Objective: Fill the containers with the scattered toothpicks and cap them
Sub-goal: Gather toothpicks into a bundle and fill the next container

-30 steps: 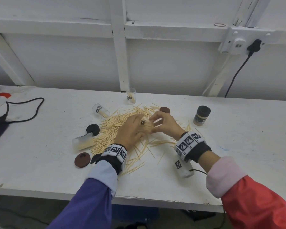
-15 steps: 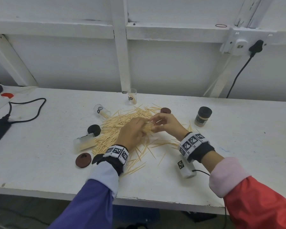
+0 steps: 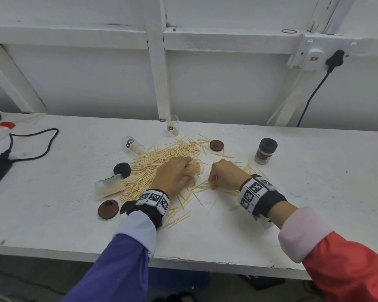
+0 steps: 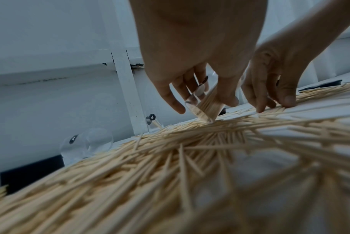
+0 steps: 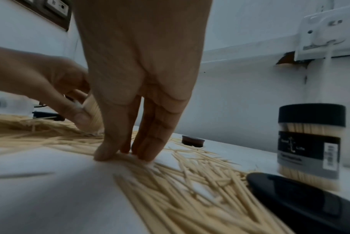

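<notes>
- The left hand held a clear jar packed with toothpicks, its grip curled round the jar, which was tilted with its base down on the pile.
- The right hand reached down just beside it, straight fingers pressing loose toothpicks against the bench; that grip was open, holding nothing.
- The scattered toothpicks lay in a heap on the bench under and between both hands.
- A capped, full jar with a black lid stood upright to the right of the heap, apart from the hands.
- An open jar stood upright at the back, another lay on its side at the heap's left edge, and a third lay on its side left of the heap.
- Two brown lids and a black lid sat loose around the heap.
</notes>
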Demonstrator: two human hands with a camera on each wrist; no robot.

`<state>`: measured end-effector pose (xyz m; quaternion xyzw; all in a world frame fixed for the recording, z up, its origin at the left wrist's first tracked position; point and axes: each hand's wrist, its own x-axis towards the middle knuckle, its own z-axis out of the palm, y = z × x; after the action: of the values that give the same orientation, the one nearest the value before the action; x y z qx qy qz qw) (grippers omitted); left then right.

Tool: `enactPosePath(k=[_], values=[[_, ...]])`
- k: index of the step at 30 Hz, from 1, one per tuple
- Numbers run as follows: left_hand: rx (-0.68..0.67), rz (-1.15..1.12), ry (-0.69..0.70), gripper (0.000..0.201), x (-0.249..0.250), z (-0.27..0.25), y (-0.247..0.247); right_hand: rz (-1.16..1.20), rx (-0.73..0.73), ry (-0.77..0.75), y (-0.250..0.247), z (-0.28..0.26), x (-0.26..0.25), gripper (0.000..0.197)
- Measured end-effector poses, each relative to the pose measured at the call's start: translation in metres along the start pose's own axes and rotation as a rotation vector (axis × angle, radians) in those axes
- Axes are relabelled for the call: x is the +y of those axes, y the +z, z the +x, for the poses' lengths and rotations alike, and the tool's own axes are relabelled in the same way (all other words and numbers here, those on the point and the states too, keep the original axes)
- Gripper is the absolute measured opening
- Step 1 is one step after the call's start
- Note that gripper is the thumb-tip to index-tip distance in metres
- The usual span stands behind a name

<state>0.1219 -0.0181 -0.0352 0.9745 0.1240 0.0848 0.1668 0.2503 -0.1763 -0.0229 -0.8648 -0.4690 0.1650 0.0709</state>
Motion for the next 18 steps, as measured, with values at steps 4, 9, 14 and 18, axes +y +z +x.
enactPosePath(k=[4, 9, 14, 18], values=[[-0.009, -0.017, -0.021, 0.05, -0.0013, 0.0004, 0.0002, -0.126, -0.001, -0.014, 0.0, -0.0013, -0.0038, 0.013], [-0.029, -0.029, -0.036, 0.049, -0.0038, 0.0004, 0.0005, -0.295, -0.004, -0.051, -0.0031, -0.0045, -0.0073, 0.01], [-0.049, -0.026, -0.033, 0.048, -0.0027, 0.0009, 0.0005, -0.372, -0.039, -0.093, -0.0011, -0.0054, -0.0078, 0.01], [-0.043, -0.046, -0.041, 0.048, -0.0024, 0.0001, 0.0, -0.271, -0.018, -0.11, -0.0057, -0.01, -0.003, 0.009]])
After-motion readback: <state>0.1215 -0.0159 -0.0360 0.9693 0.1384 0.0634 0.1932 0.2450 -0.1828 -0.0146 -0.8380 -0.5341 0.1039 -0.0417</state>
